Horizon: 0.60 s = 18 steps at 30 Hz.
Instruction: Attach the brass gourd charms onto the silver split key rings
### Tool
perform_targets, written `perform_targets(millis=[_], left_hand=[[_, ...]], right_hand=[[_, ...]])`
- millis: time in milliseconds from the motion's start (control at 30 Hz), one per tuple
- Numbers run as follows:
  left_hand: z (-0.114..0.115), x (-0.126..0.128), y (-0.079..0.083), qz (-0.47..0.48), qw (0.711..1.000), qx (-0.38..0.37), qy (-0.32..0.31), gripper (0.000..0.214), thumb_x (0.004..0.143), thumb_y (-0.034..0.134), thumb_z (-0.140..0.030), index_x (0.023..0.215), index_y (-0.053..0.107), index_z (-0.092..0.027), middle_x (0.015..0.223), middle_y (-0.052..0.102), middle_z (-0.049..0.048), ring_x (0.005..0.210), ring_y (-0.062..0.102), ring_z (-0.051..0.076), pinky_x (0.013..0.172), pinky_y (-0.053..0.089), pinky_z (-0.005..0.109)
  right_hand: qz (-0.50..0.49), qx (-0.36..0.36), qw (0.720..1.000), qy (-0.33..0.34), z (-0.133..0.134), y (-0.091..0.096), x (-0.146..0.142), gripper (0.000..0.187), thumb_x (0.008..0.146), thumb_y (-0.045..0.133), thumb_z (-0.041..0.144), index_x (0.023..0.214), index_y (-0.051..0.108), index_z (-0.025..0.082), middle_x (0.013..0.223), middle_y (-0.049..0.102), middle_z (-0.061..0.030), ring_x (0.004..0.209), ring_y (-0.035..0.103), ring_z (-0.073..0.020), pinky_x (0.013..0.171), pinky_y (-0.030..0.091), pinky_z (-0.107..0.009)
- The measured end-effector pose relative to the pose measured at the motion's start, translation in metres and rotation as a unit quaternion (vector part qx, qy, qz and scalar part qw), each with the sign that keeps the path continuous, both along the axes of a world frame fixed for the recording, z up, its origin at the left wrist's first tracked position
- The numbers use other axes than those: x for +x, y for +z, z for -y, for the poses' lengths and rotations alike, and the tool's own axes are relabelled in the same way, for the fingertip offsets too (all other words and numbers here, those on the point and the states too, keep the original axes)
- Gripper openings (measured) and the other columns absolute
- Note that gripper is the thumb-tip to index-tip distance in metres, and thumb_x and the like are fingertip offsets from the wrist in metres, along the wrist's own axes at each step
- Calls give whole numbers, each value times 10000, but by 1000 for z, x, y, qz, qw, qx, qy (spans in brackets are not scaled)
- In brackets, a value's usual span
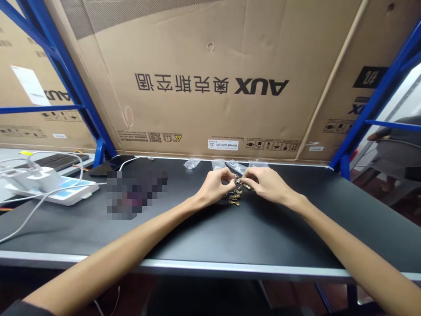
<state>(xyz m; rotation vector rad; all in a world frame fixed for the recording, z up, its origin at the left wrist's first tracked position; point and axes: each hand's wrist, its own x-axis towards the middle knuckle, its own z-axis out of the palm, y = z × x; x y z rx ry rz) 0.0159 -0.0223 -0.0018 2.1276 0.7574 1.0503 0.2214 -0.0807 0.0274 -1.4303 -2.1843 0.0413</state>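
Observation:
My left hand [217, 186] and my right hand [267, 184] meet above the middle of the black tabletop [237, 237]. Their fingertips pinch a small brass piece [238, 180] from either side. It seems joined to a cluster of brass charms [234, 198] hanging and lying just below, partly hidden by my fingers. The exact link between them is too small to tell. Several clear plastic bags, one of them [192, 163], lie along the table's back edge just beyond my hands.
A white device on a white-and-blue pad [49, 186] with cables sits at the left, beside a pixelated blurred patch [134, 193]. A large AUX cardboard box [210, 87] stands behind the table, between blue shelf uprights [371, 105]. The table's metal front edge [210, 267] runs below my arms.

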Motion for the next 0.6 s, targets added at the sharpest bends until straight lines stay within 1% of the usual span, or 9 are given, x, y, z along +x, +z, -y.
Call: perform_targets(millis=[100, 200, 267, 367, 500, 600], left_hand=[[5, 2, 1, -5, 1000, 21, -7, 96, 811, 655, -237, 781, 636, -148, 821, 723, 42, 749, 672, 161, 694, 556, 277], [9, 3, 2, -21, 999, 37, -2, 75, 807, 644, -213, 763, 642, -152, 775, 706, 20, 713, 648, 142, 673, 536, 255], [10, 3, 3, -23, 999, 38, -3, 71, 804, 639, -205, 755, 638, -155, 765, 699, 16, 706, 640, 137, 665, 526, 246], [10, 2, 3, -22, 999, 38, -7, 67, 795, 636, -194, 739, 626, -159, 751, 689, 9, 678, 627, 129, 651, 515, 240], [7, 2, 3, -22, 999, 38, -2, 62, 797, 625, -197, 748, 631, -159, 743, 683, 11, 671, 618, 133, 657, 510, 252], [6, 1, 1, -9, 999, 30, 8, 81, 806, 630, -224, 771, 648, -154, 762, 685, 16, 717, 627, 146, 685, 513, 261]], right_hand=[[-43, 20, 999, -10, -1, -3, -5, 214, 978, 550, 325, 861, 681, 202, 853, 741, -33, 740, 645, -178, 679, 429, -286], [-83, 32, 996, -8, 0, -5, -9, 205, 974, 558, 324, 862, 680, 204, 863, 744, -26, 744, 647, -176, 702, 444, -292], [-93, 35, 995, -6, 1, -6, -10, 199, 973, 562, 326, 864, 679, 208, 863, 744, -20, 740, 647, -176, 700, 446, -294], [-82, 50, 995, -7, 2, -7, -11, 191, 971, 567, 319, 855, 675, 212, 858, 742, -20, 735, 649, -183, 679, 443, -295], [-60, 75, 995, 19, 1, -11, -12, 185, 986, 553, 303, 889, 678, 206, 877, 740, -31, 737, 656, -186, 679, 448, -295], [-2, 130, 991, 32, 0, -14, -11, 196, 1010, 523, 288, 941, 681, 196, 927, 740, -49, 757, 661, -187, 665, 439, -288]])
